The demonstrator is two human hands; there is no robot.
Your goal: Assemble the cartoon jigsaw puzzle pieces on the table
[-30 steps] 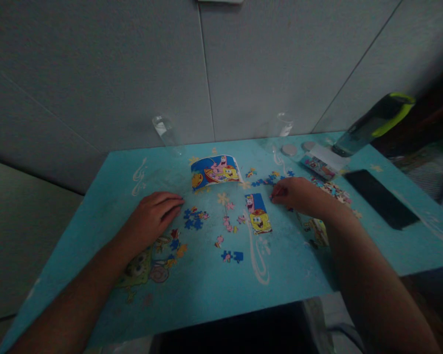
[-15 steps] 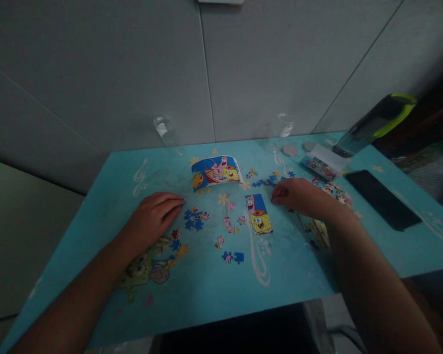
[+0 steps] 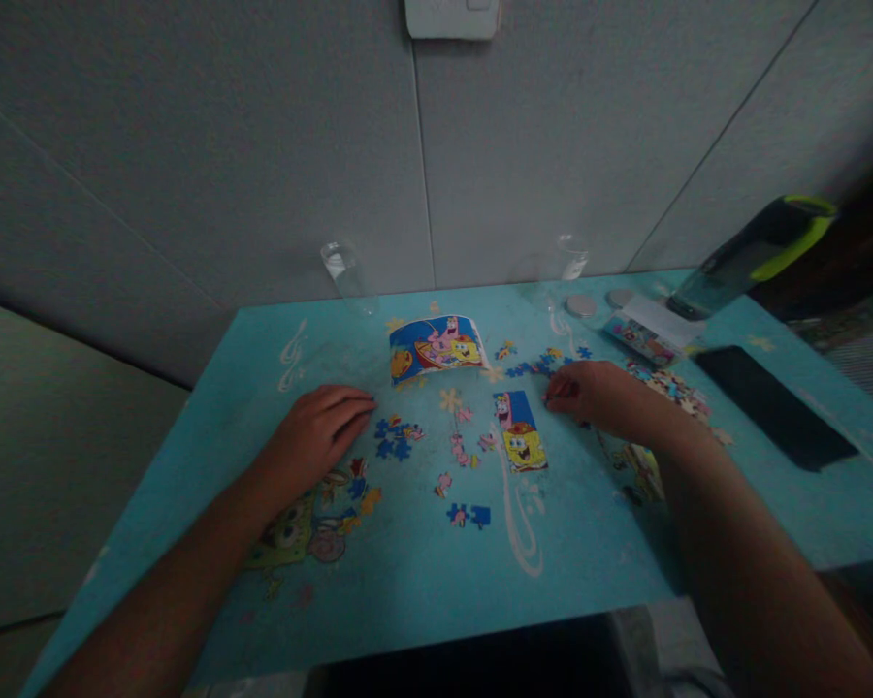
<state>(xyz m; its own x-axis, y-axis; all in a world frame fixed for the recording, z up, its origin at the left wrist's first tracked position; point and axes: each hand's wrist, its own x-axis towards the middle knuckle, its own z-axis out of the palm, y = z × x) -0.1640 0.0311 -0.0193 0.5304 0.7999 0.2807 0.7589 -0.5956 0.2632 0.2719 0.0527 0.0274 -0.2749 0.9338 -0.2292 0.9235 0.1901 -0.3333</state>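
My right hand [image 3: 580, 396] is closed in a pinch just right of a joined strip of puzzle [image 3: 521, 431]. A small dark bit, apparently a puzzle piece [image 3: 546, 398], shows at its fingertips. My left hand [image 3: 326, 423] rests on the table, fingers stretched out, left of a cluster of blue puzzle pieces [image 3: 397, 438]. Between the hands lie several pink pieces [image 3: 458, 449] and a joined blue pair [image 3: 469, 516]. Behind them stands a curved picture sheet [image 3: 436, 347] showing cartoon figures in a boat. More blue pieces [image 3: 545, 364] lie beyond my right hand.
Two clear tubes [image 3: 349, 279] [image 3: 571, 260] stand near the wall, with round lids [image 3: 580, 306] by the right one. A small box [image 3: 644, 334], a dark phone-like slab [image 3: 775, 405] and a tilted-looking bottle [image 3: 746, 257] occupy the right side. Mixed pieces [image 3: 673, 388] lie beside my right forearm.
The whole view has tilted slightly up, so the table sits lower and more of the wall shows. Both hands keep nearly the same places among the pieces.
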